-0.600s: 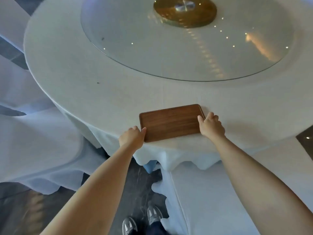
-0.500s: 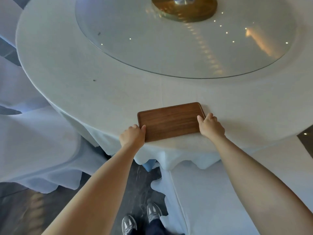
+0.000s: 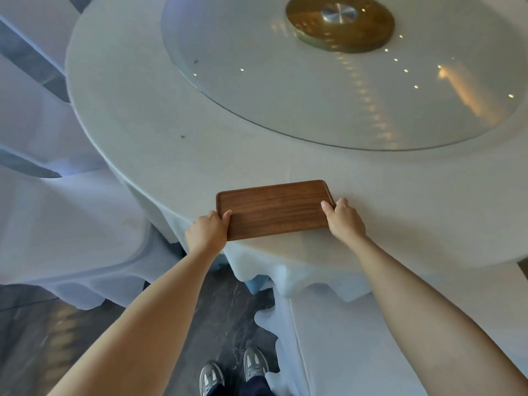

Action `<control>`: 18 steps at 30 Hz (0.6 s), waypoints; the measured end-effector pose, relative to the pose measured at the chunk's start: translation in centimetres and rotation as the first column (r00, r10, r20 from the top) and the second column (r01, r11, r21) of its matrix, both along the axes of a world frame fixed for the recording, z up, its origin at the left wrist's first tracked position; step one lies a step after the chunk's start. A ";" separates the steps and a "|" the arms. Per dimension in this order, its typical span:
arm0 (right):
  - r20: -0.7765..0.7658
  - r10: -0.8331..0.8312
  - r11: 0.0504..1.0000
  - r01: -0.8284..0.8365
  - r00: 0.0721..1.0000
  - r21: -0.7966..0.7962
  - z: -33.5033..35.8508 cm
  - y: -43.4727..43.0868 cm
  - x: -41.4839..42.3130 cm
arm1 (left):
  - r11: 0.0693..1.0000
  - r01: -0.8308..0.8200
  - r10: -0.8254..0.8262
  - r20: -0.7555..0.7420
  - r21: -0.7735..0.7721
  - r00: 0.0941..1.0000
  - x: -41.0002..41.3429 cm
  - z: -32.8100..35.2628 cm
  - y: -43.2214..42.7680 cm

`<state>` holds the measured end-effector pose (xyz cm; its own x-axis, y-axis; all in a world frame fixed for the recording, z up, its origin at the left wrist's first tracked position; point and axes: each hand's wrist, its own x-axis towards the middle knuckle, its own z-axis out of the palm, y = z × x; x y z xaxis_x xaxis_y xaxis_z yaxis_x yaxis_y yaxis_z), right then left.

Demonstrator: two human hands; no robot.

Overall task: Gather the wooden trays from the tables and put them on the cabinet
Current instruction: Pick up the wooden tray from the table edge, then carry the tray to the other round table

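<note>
A brown rectangular wooden tray (image 3: 274, 208) lies at the near edge of a round table covered in white cloth (image 3: 160, 132). My left hand (image 3: 206, 232) grips the tray's near left corner, thumb on top. My right hand (image 3: 344, 220) grips its right short edge, thumb over the rim. The tray's near long edge sits at the table's rim and looks level or barely raised; I cannot tell whether it still touches the cloth. No cabinet is in view.
A large glass turntable (image 3: 343, 90) with a brass hub (image 3: 340, 21) fills the table's middle. White-draped chairs stand at the left (image 3: 57, 224) and lower right (image 3: 357, 338). Between them, dark marble floor shows around my grey shoes (image 3: 234, 370).
Both hands have closed more firmly on the tray's ends, thumbs now over its rim. The view has shifted right and slightly down; the tray stays near the table edge.
</note>
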<state>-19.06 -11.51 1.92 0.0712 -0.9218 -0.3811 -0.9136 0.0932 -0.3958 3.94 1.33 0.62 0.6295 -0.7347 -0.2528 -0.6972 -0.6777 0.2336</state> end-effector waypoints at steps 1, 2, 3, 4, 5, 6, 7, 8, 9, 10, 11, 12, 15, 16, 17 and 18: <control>0.025 0.022 1.000 -0.022 0.999 -0.003 0.5 0.1 1.3 | 1.000 -0.029 0.029 0.007 -0.005 1.000 1.0 0.6 0.7; 0.047 0.049 0.999 -0.048 0.998 -0.012 1.0 0.1 2.8 | 0.998 -0.058 0.059 0.019 -0.012 0.998 2.2 1.2 1.4; 0.062 0.081 0.997 -0.080 0.995 -0.021 1.6 0.2 4.5 | 0.996 -0.090 0.091 0.030 -0.022 0.995 3.4 1.9 2.2; 0.073 0.118 0.993 -0.116 0.990 -0.032 2.3 0.3 6.2 | 0.992 -0.124 0.125 0.041 -0.034 0.991 4.7 2.6 3.0; 0.084 0.159 0.987 -0.155 0.984 -0.042 3.0 0.5 8.1 | 0.986 -0.161 0.164 0.052 -0.050 0.985 6.0 3.4 4.0; 0.098 0.202 0.979 -0.197 0.975 -0.057 3.7 0.8 10.1 | 0.977 -0.200 0.204 0.064 -0.068 0.977 7.5 4.1 5.1; 0.114 0.245 0.969 -0.238 0.963 -0.071 4.5 1.2 12.1 | 0.967 -0.240 0.247 0.074 -0.089 0.966 8.9 5.0 6.2; 0.134 0.286 0.957 -0.276 0.949 -0.087 5.2 1.7 14.2 | 0.953 -0.281 0.291 0.086 -0.111 0.953 10.3 5.8 7.6; 0.157 0.325 0.945 -0.312 0.933 -0.102 6.0 2.4 16.3 | 0.938 -0.321 0.334 0.097 -0.133 0.937 11.7 6.7 9.0; 0.182 0.363 0.931 -0.346 0.914 -0.119 6.7 3.2 18.5 | 0.921 -0.359 0.377 0.107 -0.154 0.920 13.1 7.6 10.6; 0.209 0.401 0.915 -0.379 0.892 -0.135 7.4 4.2 20.7 | 0.902 -0.395 0.417 0.113 -0.174 0.902 14.6 8.4 12.4; 0.236 0.435 0.900 -0.410 0.869 -0.149 8.1 5.3 22.8 | 0.883 -0.428 0.454 0.116 -0.192 0.884 16.0 9.3 14.2; 0.298 0.527 0.850 -0.496 0.796 -0.180 10.1 9.2 29.0 | 0.827 -0.509 0.548 0.137 -0.240 0.825 19.8 11.5 20.1; 0.311 0.554 0.832 -0.520 0.772 -0.191 10.6 10.7 30.9 | 0.807 -0.534 0.578 0.148 -0.254 0.803 20.9 12.2 22.1; 0.324 0.578 0.816 -0.542 0.749 -0.202 11.2 12.3 32.8 | 0.786 -0.558 0.607 0.156 -0.268 0.780 22.1 12.8 24.1; 0.337 0.598 0.801 -0.560 0.727 -0.212 11.7 13.9 34.7 | 0.766 -0.579 0.632 0.162 -0.281 0.758 23.3 13.4 26.0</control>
<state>15.60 2.38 13.60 0.7195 -0.6822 -0.1299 -0.5594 -0.4584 -0.6906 27.23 27.34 14.00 0.9784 -0.1949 0.0692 -0.2067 -0.9317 0.2988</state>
